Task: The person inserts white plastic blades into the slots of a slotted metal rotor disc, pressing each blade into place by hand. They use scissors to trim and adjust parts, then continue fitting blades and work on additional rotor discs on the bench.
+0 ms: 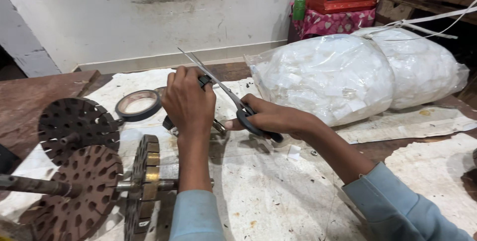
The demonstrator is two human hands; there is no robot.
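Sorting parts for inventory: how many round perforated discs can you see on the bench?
2: one disc lies at the far left edge; a second disc sits nearer on the shaft. More may be out of frame.

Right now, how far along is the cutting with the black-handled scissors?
Done: nothing cut is clearly visible. In hand: the right hand holds the black-handled steel scissors with blades open, raised above the table; the left hand grips a small dark object by them. Left: the dark tape roll lies flat, the brown slotted metal discs sit untouched.

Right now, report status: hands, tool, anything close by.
Right hand grip shut on black-handled steel scissors, blades open. Left hand closed on a small dark object, kind unclear. Black tape roll beside left hand.
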